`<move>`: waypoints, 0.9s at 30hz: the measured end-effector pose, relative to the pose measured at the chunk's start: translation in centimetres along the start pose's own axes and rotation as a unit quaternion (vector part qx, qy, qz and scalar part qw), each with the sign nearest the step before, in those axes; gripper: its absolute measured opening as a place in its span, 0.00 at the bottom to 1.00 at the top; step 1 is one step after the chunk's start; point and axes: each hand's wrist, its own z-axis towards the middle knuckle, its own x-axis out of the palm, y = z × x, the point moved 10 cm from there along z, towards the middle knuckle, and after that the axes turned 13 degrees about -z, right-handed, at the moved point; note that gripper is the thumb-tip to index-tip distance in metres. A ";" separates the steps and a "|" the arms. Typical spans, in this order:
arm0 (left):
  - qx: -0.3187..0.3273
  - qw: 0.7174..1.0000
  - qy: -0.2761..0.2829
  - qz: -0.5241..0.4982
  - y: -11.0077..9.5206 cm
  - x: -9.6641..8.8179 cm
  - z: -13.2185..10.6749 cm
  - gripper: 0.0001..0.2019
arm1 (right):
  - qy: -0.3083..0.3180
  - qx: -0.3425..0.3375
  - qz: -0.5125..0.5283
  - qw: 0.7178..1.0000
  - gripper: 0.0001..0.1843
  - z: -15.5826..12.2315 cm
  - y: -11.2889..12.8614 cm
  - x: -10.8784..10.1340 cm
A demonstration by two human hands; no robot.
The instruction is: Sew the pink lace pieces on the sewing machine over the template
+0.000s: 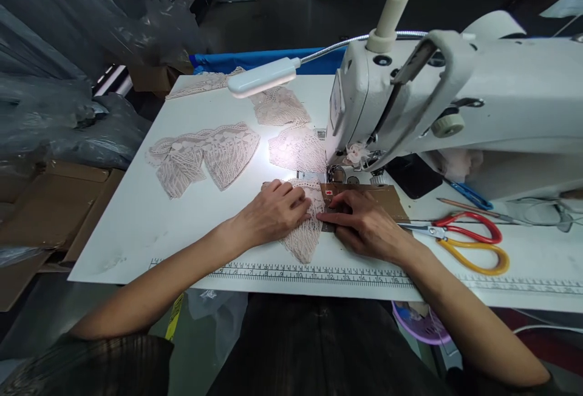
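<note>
My left hand [279,212] presses on a pale pink lace piece [304,243], its fingers bent and close together over the cloth. From the other side my right hand [367,223] reaches in, with the index finger stretched to the lace's right edge and the fingers apart. Under the lace and my right hand lies a strip of brown card [387,198] with a small red-and-white label [328,192]. Just beyond the hands is the needle area of a white sewing machine [359,98]. A second lace piece [298,148] lies under the lamp's light, close to the needle.
More lace pieces [232,153] are spread on the white table [122,238]. A lamp [264,77] hangs above them. Scissors [473,235] with red and yellow handles, a dark phone [413,176] and blue snips [471,194] lie to the right. A printed ruler [282,273] follows the front edge.
</note>
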 end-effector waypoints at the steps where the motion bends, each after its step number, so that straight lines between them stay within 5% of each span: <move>1: -0.007 1.000 -0.004 0.006 0.1 -0.2 -0.4 0.10 | 0.000 0.000 -0.005 1.000 0.21 0.0 0.0 0.0; 11: -0.045 0.997 -0.035 -0.053 -0.4 -2.2 -2.0 0.08 | -0.025 0.001 0.002 1.000 0.20 0.0 0.2 -0.4; 18: 0.001 0.997 -0.042 -0.060 -1.5 -0.1 0.9 0.16 | -0.060 0.025 -0.037 0.997 0.21 -0.2 -0.9 -0.5; 27: -0.055 0.997 -0.054 0.003 -1.1 0.4 0.1 0.15 | -0.038 0.010 -0.059 0.997 0.20 0.0 -0.5 -0.1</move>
